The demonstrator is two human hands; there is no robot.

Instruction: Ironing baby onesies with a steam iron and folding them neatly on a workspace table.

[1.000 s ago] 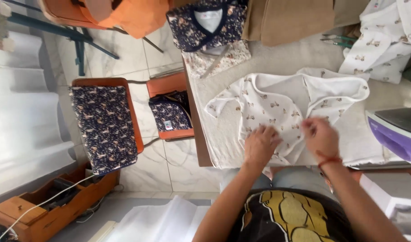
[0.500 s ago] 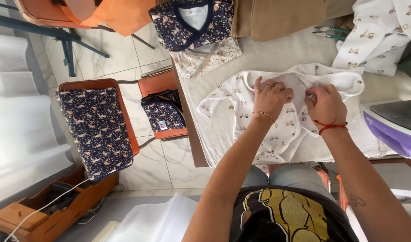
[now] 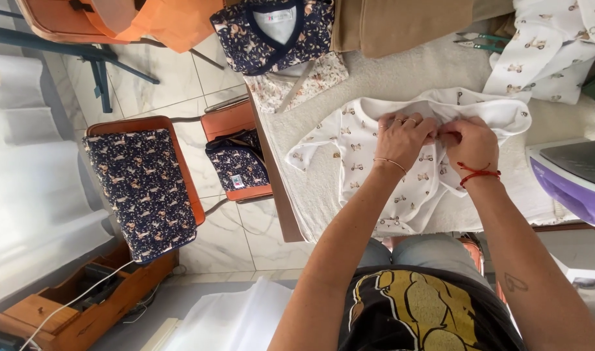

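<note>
A white baby garment (image 3: 369,169) printed with small vehicles lies spread on a towel-covered table (image 3: 323,195). My left hand (image 3: 405,140) and my right hand (image 3: 469,143) sit side by side near the garment's neck, fingers pinching the front edges of the fabric together. The right wrist wears a red string, the left a thin bracelet. One sleeve stretches out to the left.
A purple-and-grey iron (image 3: 570,179) stands at the table's right. A folded navy printed garment (image 3: 271,32) and beige cloth (image 3: 401,23) lie at the far edge, more white printed clothes (image 3: 551,52) far right. Orange chairs (image 3: 161,123) left hold navy fabric (image 3: 141,188).
Both hands have moved from the garment's lower hem up its front to the neck area, pinching the front edges along the way.
</note>
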